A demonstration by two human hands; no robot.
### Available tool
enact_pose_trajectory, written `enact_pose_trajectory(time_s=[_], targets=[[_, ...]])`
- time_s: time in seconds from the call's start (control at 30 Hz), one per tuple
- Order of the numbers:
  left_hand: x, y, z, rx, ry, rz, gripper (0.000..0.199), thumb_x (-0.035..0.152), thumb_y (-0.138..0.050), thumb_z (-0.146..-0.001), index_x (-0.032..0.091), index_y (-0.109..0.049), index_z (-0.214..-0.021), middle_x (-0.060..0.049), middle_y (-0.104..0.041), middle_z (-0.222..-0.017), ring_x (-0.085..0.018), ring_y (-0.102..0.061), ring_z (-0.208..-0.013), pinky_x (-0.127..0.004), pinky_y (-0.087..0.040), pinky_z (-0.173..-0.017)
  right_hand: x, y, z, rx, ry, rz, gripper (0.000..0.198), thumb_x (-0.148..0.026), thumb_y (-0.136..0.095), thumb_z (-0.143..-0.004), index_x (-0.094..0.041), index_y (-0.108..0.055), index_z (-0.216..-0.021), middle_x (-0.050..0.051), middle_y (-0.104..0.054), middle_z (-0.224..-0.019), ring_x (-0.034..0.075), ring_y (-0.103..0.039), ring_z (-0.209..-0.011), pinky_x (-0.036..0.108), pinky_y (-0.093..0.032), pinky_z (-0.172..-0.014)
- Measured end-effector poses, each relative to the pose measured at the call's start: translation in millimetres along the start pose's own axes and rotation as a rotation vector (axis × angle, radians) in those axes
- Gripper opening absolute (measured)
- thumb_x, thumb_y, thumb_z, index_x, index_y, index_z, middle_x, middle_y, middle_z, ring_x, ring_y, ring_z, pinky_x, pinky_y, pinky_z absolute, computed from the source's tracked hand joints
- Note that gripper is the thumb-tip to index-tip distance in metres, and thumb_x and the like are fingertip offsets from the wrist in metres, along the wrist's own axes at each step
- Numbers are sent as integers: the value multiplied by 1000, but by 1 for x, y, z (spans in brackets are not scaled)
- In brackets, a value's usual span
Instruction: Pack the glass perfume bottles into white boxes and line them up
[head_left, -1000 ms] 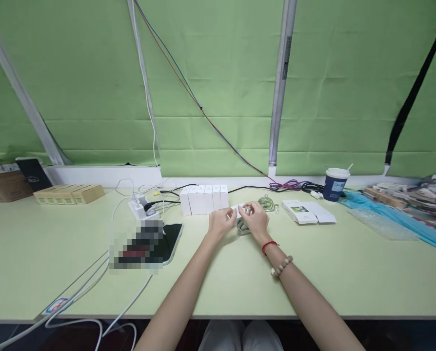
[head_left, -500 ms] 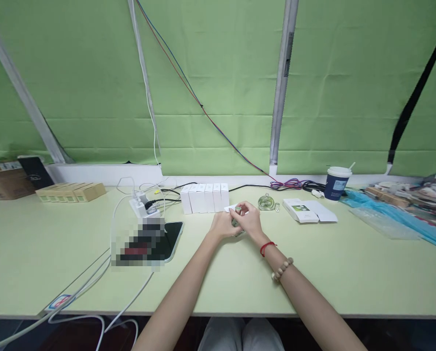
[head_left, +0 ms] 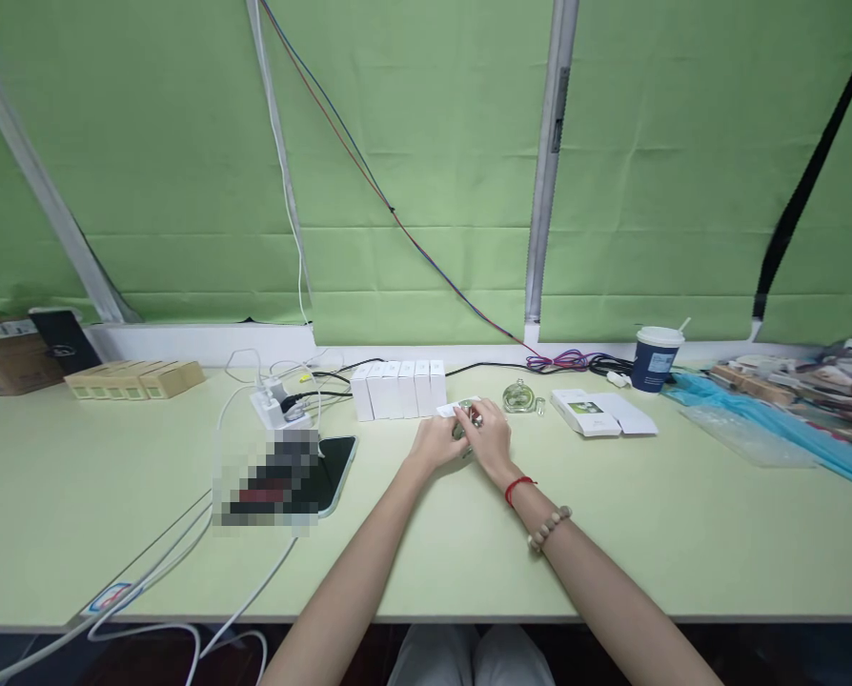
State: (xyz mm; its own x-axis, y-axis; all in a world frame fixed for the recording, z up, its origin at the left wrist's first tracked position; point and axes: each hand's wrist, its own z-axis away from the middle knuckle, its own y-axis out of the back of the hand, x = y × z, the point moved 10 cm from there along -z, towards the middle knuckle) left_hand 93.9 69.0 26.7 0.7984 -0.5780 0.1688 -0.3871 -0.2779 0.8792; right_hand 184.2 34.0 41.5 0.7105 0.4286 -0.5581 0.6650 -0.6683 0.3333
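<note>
– Two of them in the head view, left hand [head_left: 436, 441] and right hand [head_left: 489, 433], kinda crowding each other. What've they got?

– Small greenish glass bottle [head_left: 459, 431], right between them, low over the counter [head_left: 426, 562]. Left hand's curled against its left side, right hand's fingers look wrapped round the upper part. Neither's free, as far as I can see.

– So which one's nearer to it?

– Neither really, both are touching. It's right of the left hand, left of the right one. The second bottle [head_left: 518, 397] is farther out and to the right, just beside a small clear cap [head_left: 540, 407]; right hand's the nearer one to those.

– And which way's it pointing, the one they're holding?

– Top up, I'd say, long axis close to upright. Fingers hide most of it, so can't swear there's no tilt.

– Anything else close by?

– White slip [head_left: 449, 410], just past the left hand's fingers. Can't tell if it's held or lying there.
</note>
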Motion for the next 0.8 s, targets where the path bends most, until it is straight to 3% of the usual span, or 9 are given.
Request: enact_pose_trajectory(time_s=[0.27,0.53,0.8], targets=[[-1,-5,-1,-29,5,15,25,35,-45,-74,17,-62,-74,-5,-63,-66,-16,-57,-61,-25,-32,-54,3,2,-2,-5,-71,-106,38,-46,-38,-87,-21,-60,-105,5,-61,-91,15,-56,-75,26,-40,-69],[5,-2,1,-31,-18,62,33,31,-46,-74,19,-60,-102,-5,-65,-76,-18,-59,-69,-24,-35,-57,4,0,-3,-19,-104,-230,30,-42,-52,-80,-20,-64,-97,3,-57,-85,14,-56,-75,26,-43,-70],[1,-4,1,-57,10,30,33,38,-43,-78,17,-62,-94,-6,-67,-78,-19,-61,-70,-25,-36,-58,18,-4,-4,41,-198,-471,33,-39,-58,-74,-17,-65,-98,5,-61,-84,15,-57,-74,28,-47,-68]])
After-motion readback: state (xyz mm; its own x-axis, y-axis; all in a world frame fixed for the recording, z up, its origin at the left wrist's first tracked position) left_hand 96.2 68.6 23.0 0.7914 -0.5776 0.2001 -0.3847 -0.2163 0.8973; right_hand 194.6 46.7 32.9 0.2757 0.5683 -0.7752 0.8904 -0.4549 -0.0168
